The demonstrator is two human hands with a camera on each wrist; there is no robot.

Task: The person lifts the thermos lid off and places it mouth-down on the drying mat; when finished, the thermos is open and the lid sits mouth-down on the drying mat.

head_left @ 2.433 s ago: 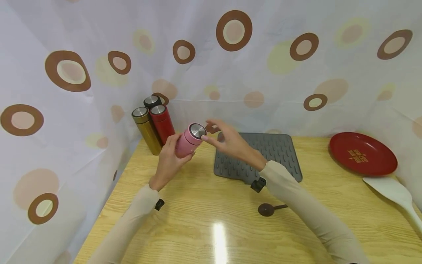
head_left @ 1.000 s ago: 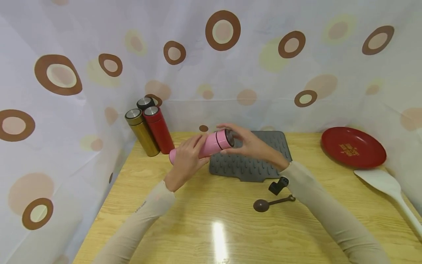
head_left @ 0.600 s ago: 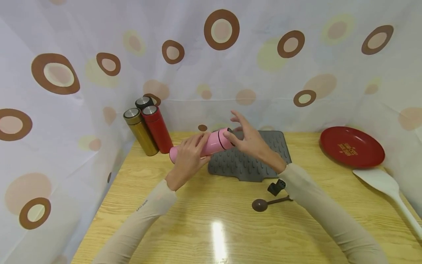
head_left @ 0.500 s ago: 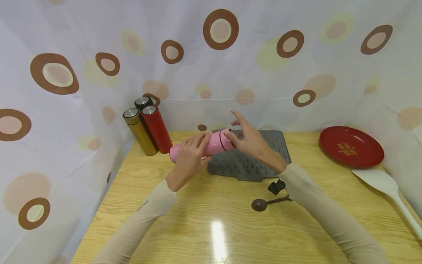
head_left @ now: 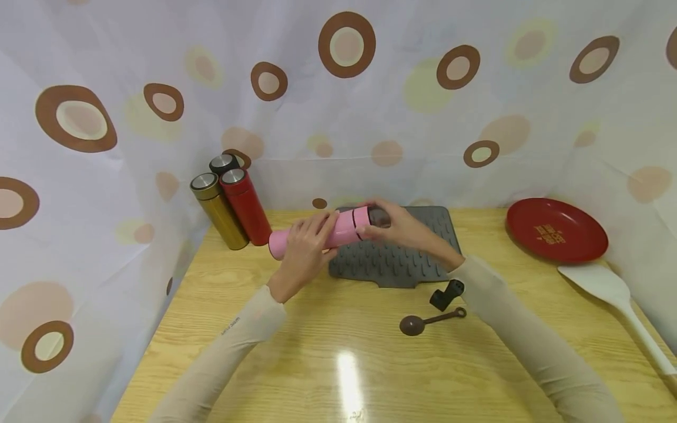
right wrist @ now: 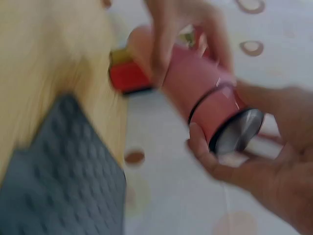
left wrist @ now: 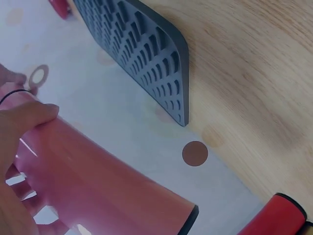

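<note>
A pink thermos flask [head_left: 344, 232] lies nearly level in the air over the grey mat [head_left: 381, 267], its capped end toward the right. My left hand [head_left: 304, 252] grips the body from above, thumb and fingers round it. With thumb and fingers, my right hand [head_left: 407, 229] holds the pink lid [right wrist: 215, 113], whose silver top [right wrist: 239, 131] faces the palm in the right wrist view. A black ring marks the seam where lid and body meet. In the left wrist view the flask's base [left wrist: 188, 223] points down and right.
Gold [head_left: 224, 220], red [head_left: 247, 208] and black [head_left: 224, 163] flasks stand together at the back left. A brown spoon [head_left: 412, 325] lies in front of the mat. Toward the right are a red plate [head_left: 582, 235] and a large white spatula [head_left: 597, 282]. A patterned curtain [head_left: 328, 129] hangs behind.
The flask has tipped from leaning upright to nearly level, its lid moving right. My right fingers, spread off the lid half a second ago, have closed round it again. The view shifts slightly right.
</note>
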